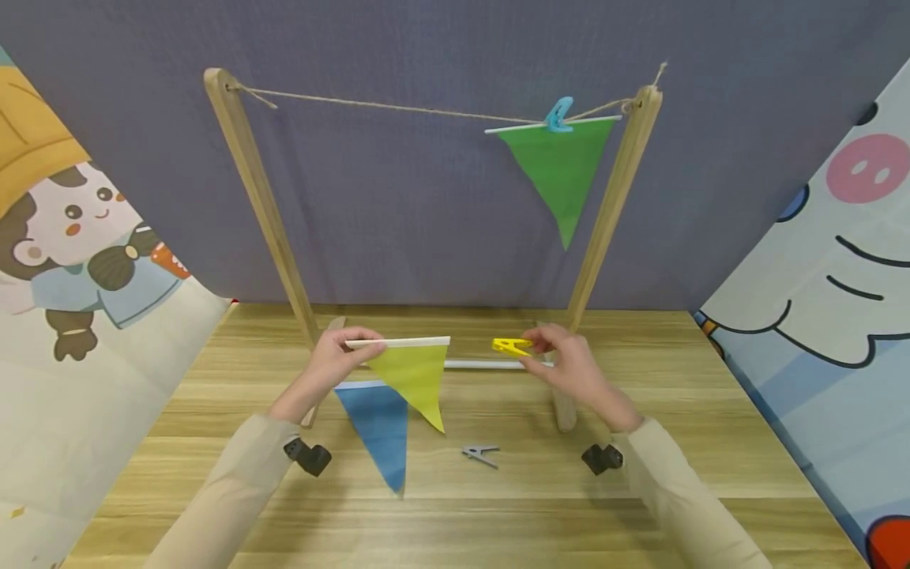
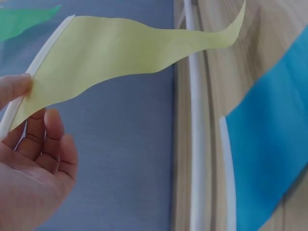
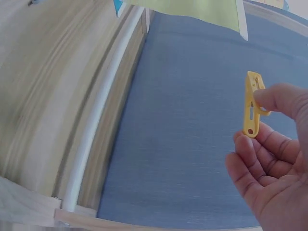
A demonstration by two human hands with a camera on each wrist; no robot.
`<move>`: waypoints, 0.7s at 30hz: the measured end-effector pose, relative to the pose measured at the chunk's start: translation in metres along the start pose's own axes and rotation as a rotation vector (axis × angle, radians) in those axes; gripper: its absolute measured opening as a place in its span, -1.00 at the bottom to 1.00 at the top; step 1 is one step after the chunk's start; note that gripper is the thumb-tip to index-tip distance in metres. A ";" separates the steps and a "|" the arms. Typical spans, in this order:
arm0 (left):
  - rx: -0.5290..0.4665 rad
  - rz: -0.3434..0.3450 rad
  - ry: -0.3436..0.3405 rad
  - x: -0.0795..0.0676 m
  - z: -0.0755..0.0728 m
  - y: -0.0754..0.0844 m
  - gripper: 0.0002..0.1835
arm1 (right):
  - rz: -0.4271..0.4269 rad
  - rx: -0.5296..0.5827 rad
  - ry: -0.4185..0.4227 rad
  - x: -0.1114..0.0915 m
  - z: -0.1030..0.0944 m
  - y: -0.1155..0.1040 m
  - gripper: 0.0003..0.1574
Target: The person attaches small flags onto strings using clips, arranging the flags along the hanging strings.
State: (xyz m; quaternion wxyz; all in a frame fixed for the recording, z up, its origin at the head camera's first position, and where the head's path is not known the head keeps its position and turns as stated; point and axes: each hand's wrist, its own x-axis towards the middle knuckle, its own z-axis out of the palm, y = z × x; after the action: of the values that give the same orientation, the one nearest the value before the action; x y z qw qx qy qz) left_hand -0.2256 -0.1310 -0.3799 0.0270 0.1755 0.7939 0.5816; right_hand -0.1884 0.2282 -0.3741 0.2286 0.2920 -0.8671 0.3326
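Observation:
My left hand pinches the white top edge of a yellow pennant flag between thumb and fingers, and the flag's point hangs down to the right. In my right hand a yellow clothespin is held by its handle ends between thumb and fingertips. A blue pennant flag lies on the table below the left hand, partly overlapped by the yellow one in the head view. To its right lies a grey clothespin. A green pennant flag hangs from the twine under a blue clothespin.
Two wooden posts, a left post and a right post, hold up the twine. A white rod runs low between their feet. Behind stands a grey-blue partition; cartoon-printed panels flank the wooden table.

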 end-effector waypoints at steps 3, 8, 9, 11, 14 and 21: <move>-0.002 0.013 0.010 0.004 0.001 0.003 -0.75 | -0.006 -0.020 0.007 0.003 -0.005 -0.001 -0.64; 0.021 0.043 0.025 0.009 0.003 0.011 -0.78 | -0.008 -0.034 0.009 0.008 -0.013 -0.004 -0.64; 0.024 0.044 0.023 0.010 0.003 0.013 -0.78 | -0.010 -0.038 0.008 0.009 -0.015 -0.004 -0.64; 0.014 0.035 0.014 0.012 0.004 0.015 -0.78 | -0.006 -0.056 0.008 0.011 -0.018 -0.005 -0.65; -0.008 0.036 0.009 0.016 0.005 0.020 -0.79 | -0.005 -0.064 0.018 0.015 -0.022 -0.006 -0.65; -0.037 0.092 0.008 0.025 0.006 0.029 -0.79 | -0.038 -0.068 0.044 0.027 -0.033 -0.010 -0.66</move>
State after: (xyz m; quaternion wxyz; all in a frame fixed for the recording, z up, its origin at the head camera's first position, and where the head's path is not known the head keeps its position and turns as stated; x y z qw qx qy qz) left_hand -0.2399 -0.1099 -0.3509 0.0000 0.2090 0.7740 0.5976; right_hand -0.1944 0.2355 -0.3316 0.2638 0.2929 -0.8670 0.3048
